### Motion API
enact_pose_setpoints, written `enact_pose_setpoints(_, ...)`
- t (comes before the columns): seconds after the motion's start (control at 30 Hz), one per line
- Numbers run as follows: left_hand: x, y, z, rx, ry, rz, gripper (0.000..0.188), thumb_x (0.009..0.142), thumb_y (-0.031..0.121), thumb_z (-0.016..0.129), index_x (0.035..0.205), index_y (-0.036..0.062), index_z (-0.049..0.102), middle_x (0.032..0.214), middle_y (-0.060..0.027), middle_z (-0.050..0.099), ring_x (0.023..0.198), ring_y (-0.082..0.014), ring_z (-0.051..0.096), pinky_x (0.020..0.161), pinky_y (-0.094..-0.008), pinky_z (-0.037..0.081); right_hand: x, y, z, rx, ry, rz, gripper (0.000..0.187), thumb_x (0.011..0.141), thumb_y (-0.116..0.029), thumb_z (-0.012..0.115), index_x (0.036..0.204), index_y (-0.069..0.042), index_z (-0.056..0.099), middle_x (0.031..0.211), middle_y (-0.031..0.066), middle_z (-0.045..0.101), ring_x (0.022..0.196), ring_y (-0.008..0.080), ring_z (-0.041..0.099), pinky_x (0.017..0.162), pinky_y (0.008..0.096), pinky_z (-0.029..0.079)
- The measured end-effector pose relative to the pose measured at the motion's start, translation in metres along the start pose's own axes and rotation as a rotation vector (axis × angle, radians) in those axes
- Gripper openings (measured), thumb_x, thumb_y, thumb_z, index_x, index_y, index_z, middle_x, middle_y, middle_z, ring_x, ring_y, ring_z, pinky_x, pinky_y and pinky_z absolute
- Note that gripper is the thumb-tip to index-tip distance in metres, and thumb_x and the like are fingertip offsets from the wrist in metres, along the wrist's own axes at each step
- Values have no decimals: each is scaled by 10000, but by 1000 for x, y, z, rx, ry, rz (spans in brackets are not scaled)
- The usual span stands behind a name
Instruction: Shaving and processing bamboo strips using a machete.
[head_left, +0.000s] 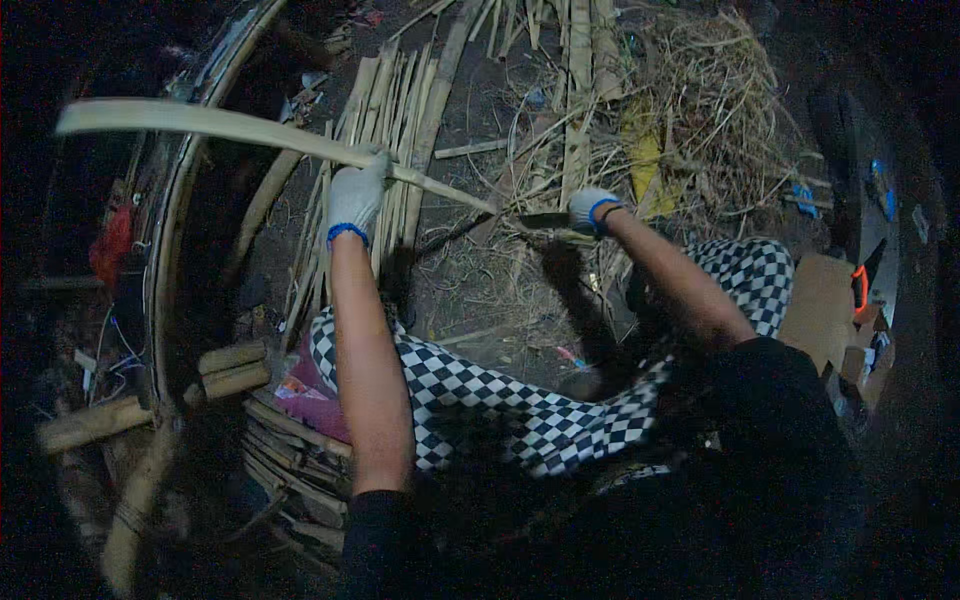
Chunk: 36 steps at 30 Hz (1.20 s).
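Note:
A long pale bamboo strip (220,122) runs from the far left toward the middle. My left hand (358,195), in a white work glove with a blue cuff, is closed around it partway along. The strip's thin end reaches the tip of a dark-bladed knife (545,220). Closed around that knife's handle is my right hand (592,210), also gloved, with a dark band at the wrist. The blade points left, and whether it touches the strip I cannot tell. Below my hands, my legs in checkered trousers (500,385) are spread.
Split bamboo strips (385,100) lie beyond my left hand. A tangled heap of shavings (720,110) covers the far right, around a yellow piece (645,150). Bamboo poles (155,400) stand and lie at left. Cardboard (815,305) and an orange-handled tool (860,288) lie right.

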<state>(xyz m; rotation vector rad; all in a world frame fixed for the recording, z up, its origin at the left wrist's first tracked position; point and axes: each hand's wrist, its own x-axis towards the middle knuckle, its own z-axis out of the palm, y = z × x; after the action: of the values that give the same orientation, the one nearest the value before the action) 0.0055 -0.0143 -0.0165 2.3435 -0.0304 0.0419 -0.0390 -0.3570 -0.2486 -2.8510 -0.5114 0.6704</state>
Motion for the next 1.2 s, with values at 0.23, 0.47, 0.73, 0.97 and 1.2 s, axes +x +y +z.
enact_pose_setpoints(0.23, -21, 33, -45, 142, 209, 190, 346, 864, 314, 553, 947, -9, 645, 841, -171, 655, 762, -282, 629, 692, -373, 466, -116, -11, -138, 356, 289, 113, 461, 765, -439, 630, 992, -38, 622, 853, 195, 658, 814, 351, 636, 734, 402, 497)
enact_pose_setpoints(0.47, -32, 59, -55, -182, 310, 73, 361, 905, 346, 510, 849, 33, 681, 771, -97, 667, 703, -194, 640, 620, -326, 494, -89, -78, -140, 437, 439, 92, 826, 587, -566, 759, 1119, 20, 521, 956, 230, 631, 893, 355, 623, 761, 404, 489)
enact_pose_setpoints(0.73, -19, 9, -74, -475, 368, 29, 350, 906, 347, 526, 934, 25, 658, 793, -88, 675, 727, -171, 660, 611, -300, 520, -89, -146, -132, 365, 211, -159, 830, 629, -515, 757, 1187, 41, 495, 1014, 249, 619, 971, 368, 607, 836, 387, 486)
enact_pose_setpoints(0.97, -15, -3, -78, -248, 426, 14, 351, 915, 369, 515, 906, 52, 666, 772, -55, 683, 700, -137, 651, 569, -283, 486, -80, -155, -110, 356, 331, -323, 661, 692, -465, 707, 1116, 2, 510, 855, 243, 628, 811, 403, 620, 713, 450, 503)
enact_pose_setpoints(1.2, -24, 11, -78, -325, 395, -9, 282, 925, 263, 514, 894, 5, 624, 789, -91, 672, 688, -155, 662, 605, -305, 544, -75, -166, -108, 307, 265, -388, 543, 737, -402, 684, 1093, -24, 527, 878, 229, 629, 828, 389, 618, 707, 430, 505)
